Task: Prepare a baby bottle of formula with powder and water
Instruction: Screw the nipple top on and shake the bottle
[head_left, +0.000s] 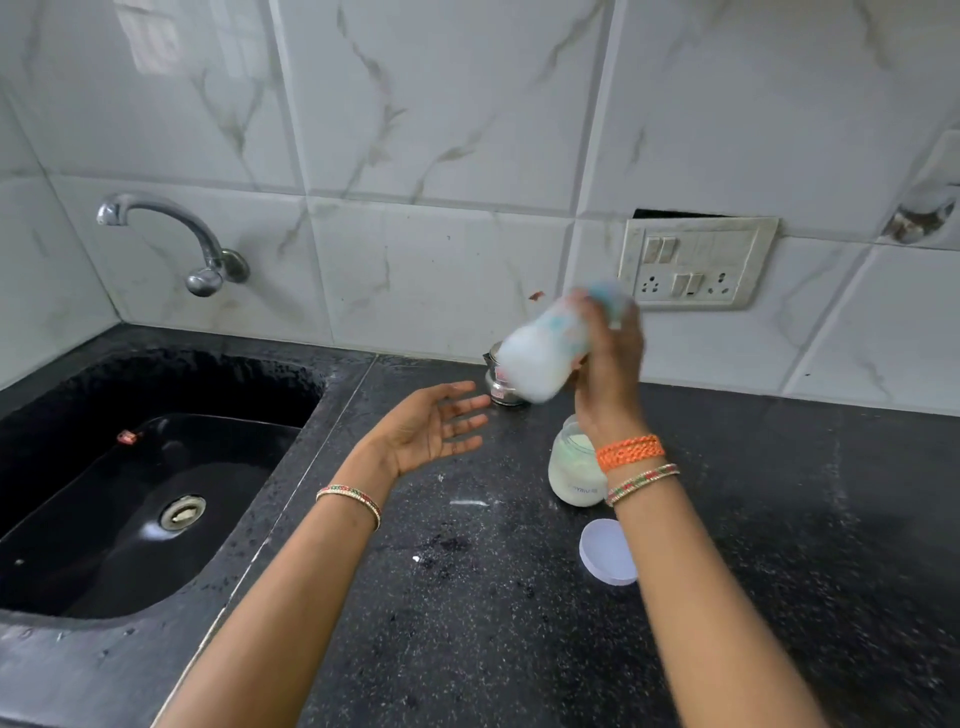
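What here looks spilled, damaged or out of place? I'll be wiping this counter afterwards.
A white streak and a small white speck lie on the black counter near the open jar, probably spilled powder. A small reddish scrap sits in the sink. Behind the switch plate, the tile shows a dark gap.

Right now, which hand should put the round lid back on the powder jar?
Probably the left hand: it is open and free. The right hand grips the baby bottle. The lid lies beside the open powder jar.

Speckled black counter (467, 597), white grey-veined wall tiles (467, 130), orange wristband (630, 451)
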